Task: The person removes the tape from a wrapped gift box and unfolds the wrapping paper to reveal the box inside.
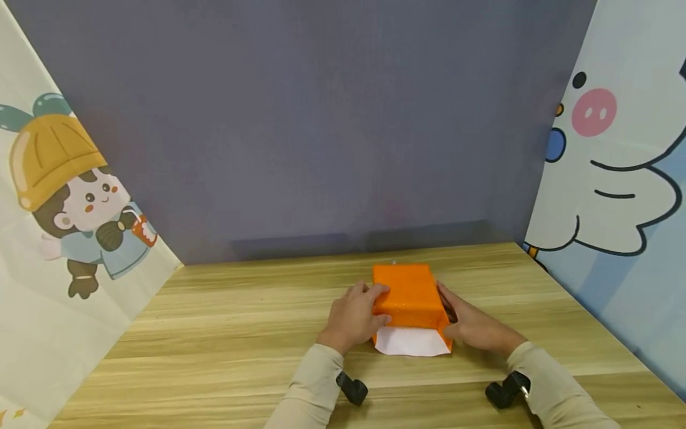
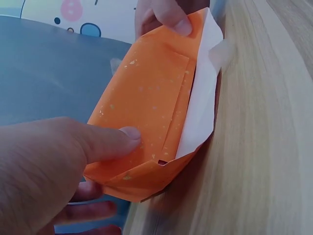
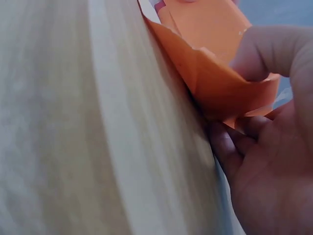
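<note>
An orange box-shaped parcel (image 1: 406,286), wrapped in gold-flecked paper, sits on the wooden table. On its near side a flap of the wrapping paper (image 1: 412,341) lies folded out, white inside up. My left hand (image 1: 351,316) holds the parcel at its left side, index finger on top and thumb (image 2: 115,142) on the near face; its other fingers are partly hidden. At the near right corner, my right hand (image 1: 477,325) pinches the folded orange paper (image 3: 215,88), thumb inside the fold and fingers outside it, low by the tabletop.
The wooden table (image 1: 230,339) spreads around the parcel. Behind it stands a dark grey panel (image 1: 321,131), with cartoon-printed side panels at left (image 1: 32,250) and right (image 1: 605,220). A translucent strip like tape (image 2: 222,54) sticks out by the white flap.
</note>
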Available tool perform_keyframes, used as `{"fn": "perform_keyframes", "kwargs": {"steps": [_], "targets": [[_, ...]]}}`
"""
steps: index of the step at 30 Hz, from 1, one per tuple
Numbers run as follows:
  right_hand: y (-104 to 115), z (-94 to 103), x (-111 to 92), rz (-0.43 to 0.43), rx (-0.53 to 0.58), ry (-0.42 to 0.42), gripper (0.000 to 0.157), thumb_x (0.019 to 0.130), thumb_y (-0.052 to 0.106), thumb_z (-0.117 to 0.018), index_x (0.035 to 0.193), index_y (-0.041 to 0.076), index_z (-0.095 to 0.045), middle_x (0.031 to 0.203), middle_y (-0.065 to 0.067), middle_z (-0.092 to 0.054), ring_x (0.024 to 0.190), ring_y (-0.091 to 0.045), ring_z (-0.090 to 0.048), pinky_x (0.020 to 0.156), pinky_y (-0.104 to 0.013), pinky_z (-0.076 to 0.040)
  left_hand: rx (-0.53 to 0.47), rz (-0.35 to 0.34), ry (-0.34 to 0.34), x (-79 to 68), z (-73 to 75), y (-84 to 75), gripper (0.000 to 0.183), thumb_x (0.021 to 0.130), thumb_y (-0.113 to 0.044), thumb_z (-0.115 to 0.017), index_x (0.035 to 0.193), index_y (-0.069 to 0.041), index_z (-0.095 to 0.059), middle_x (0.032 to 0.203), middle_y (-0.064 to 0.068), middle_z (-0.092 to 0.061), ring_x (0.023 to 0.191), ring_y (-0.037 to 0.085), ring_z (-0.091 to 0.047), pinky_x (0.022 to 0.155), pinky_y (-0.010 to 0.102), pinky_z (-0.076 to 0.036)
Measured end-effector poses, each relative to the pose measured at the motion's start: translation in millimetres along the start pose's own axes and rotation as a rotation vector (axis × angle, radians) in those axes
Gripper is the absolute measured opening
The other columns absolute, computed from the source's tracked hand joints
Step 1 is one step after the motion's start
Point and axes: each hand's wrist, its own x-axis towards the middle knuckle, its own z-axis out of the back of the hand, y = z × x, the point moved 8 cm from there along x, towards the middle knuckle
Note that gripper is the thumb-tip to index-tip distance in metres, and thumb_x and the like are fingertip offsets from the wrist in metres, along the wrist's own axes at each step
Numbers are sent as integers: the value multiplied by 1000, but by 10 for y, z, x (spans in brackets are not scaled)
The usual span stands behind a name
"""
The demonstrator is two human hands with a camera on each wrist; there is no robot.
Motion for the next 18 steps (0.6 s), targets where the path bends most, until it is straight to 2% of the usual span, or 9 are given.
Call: {"fn": "perform_keyframes", "kwargs": {"steps": [4,6,9,12,14,18], "targets": [[1,3,50,32,38,0,103,86,7,-67,159,2,6,166,-17,-9,149,-34,-20,112,-29,-26,-19,4,-19,-7,43,34,51,87,-44,-76,133,-27,-63,138,6,-48,112,22,-55,74,39,-53],[14,13,71,57,60,-16,96,92,11,-65,159,1,2,164,-20,-15,147,-37,-24,111,-33,-29,-23,-1,-14,-12,55,48,51,88,-43,-76,134,-26,-63,148,4,-43,124,24,-51,80,44,-54],[38,23,94,92,83,-34,87,99,21,-63,159,-2,-4,161,-24,-22,145,-40,-29,110,-35,-34,-21,-6,2,-19,68,70,51,89,-42,-75,135,-24,-62,154,0,-42,134,24,-46,89,48,-52],[54,31,96,112,94,-36,83,102,27,-61,158,-2,-9,160,-25,-25,144,-41,-31,110,-40,-37,-10,-5,7,-18,70,87,52,89,-42,-75,135,-24,-62,154,-3,-43,137,22,-44,92,47,-51],[47,49,76,112,104,-36,82,101,27,-62,158,-2,-10,159,-25,-26,143,-41,-32,109,-38,-39,-12,-11,3,-6,59,79,52,89,-42,-75,135,-24,-61,154,-3,-43,136,21,-45,92,46,-51],[-3,107,21,97,167,-56,79,100,22,-65,156,-3,-15,156,-29,-31,140,-45,-35,101,-27,-45,-49,-20,8,-4,2,62,52,89,-43,-74,135,-23,-61,151,-3,-45,133,21,-49,91,43,-52]]}}
